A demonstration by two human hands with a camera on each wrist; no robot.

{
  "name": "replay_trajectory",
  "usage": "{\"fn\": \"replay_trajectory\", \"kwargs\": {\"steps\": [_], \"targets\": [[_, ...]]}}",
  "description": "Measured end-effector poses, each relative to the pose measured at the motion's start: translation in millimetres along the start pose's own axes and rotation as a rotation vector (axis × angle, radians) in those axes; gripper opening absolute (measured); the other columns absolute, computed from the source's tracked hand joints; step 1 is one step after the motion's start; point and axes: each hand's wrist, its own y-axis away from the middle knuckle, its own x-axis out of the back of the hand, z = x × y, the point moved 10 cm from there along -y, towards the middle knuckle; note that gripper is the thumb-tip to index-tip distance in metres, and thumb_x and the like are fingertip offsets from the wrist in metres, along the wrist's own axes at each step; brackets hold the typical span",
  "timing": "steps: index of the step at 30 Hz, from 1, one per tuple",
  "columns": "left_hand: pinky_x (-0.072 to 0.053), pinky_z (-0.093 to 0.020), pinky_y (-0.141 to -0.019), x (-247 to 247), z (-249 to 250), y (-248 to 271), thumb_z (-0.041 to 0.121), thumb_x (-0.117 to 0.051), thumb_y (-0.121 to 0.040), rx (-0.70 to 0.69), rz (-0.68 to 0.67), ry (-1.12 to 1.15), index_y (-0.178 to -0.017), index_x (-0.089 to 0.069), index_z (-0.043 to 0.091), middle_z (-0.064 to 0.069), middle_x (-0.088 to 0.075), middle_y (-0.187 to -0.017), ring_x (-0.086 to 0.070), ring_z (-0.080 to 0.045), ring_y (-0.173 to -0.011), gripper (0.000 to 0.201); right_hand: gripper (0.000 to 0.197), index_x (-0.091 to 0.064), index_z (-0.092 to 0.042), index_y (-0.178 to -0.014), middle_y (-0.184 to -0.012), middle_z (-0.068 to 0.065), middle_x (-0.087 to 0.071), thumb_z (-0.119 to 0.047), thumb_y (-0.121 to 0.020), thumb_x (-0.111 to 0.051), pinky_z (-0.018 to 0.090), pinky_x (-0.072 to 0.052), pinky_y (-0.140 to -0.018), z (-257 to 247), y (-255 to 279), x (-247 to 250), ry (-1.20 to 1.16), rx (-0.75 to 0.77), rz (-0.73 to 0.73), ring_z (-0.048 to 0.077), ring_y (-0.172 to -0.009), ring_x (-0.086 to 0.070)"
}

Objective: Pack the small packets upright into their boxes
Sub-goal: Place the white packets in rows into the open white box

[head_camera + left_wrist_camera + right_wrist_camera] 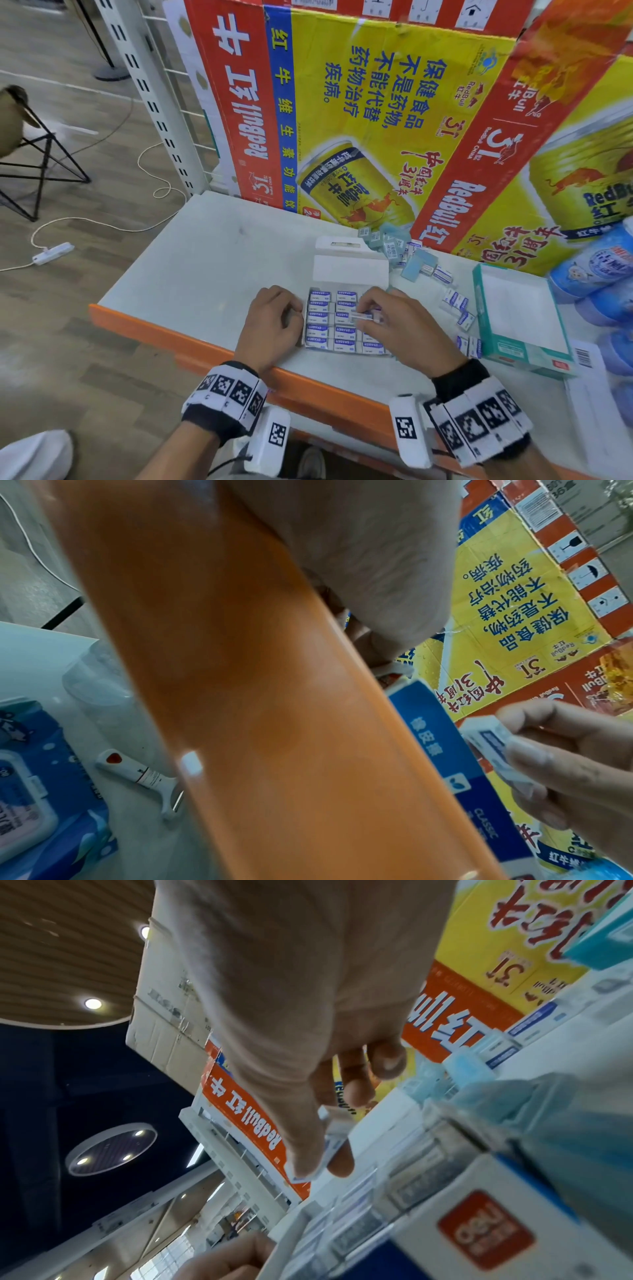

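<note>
Only underneath: right hand pinches packet.

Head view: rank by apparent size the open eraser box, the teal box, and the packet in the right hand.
1. teal box; it looks largest, though only slightly
2. open eraser box
3. packet, pinched by the right hand

Two hands are seen: the left hand and the right hand. One small packet is held in the right hand. Two boxes are counted on the shelf: one open white box, in which about a dozen packed packets are visible, the rest hidden under the hands, and one teal box. Roughly six loose packets are seen between the boxes; the heap of packets behind cannot be counted exactly. Two large printed cartons are counted behind.
</note>
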Motion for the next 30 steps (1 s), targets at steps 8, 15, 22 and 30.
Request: {"fn": "replay_trajectory", "kwargs": {"steps": [8,15,22,30], "targets": [[-0.037,-0.024,-0.079,1,1,0,0.006,-0.062,-0.080,0.000,0.020,-0.001,-0.081,-0.064,0.010,0.000,-0.059,-0.086,-0.049,-0.015,-0.089,0.005,0.009,-0.054,-0.018,-0.092,-0.082,-0.014,-0.047,-0.014,-0.086,-0.059,0.019,-0.029,-0.064,-33,-10,-43,0.101,0.134,-0.121,0.003,-0.070,-0.039],[-0.039,-0.027,-0.080,-1,0,1,0.016,-0.051,-0.077,0.009,0.003,0.025,-0.081,-0.062,0.012,0.002,-0.057,-0.084,-0.048,-0.016,-0.087,0.012,0.008,-0.054,-0.016,-0.091,-0.097,-0.002,-0.043,-0.010,-0.086,-0.056,0.037,-0.046,-0.074,-34,-19,-60,0.158,0.065,-0.130,0.021,-0.081,-0.053],[-0.038,-0.026,-0.079,-1,0,-1,0.006,-0.059,-0.080,0.000,0.017,0.001,-0.081,-0.063,0.012,0.000,-0.058,-0.085,-0.049,-0.017,-0.087,0.007,0.007,-0.060,-0.011,-0.089,-0.099,0.003,-0.049,-0.007,-0.085,-0.057,0.037,-0.047,-0.075,-35,-21,-61,0.143,0.050,-0.100,0.024,-0.083,-0.055],[-0.035,-0.022,-0.078,-1,0,-1,0.005,-0.059,-0.080,0.002,0.014,-0.007,-0.081,-0.063,0.013,0.002,-0.057,-0.085,-0.047,-0.013,-0.088,0.008,0.010,-0.063,-0.010,-0.085,-0.095,0.004,-0.052,-0.011,-0.087,-0.053,0.032,-0.044,-0.074,-39,-20,-57,0.151,0.093,-0.094,0.020,-0.089,-0.052]]}}
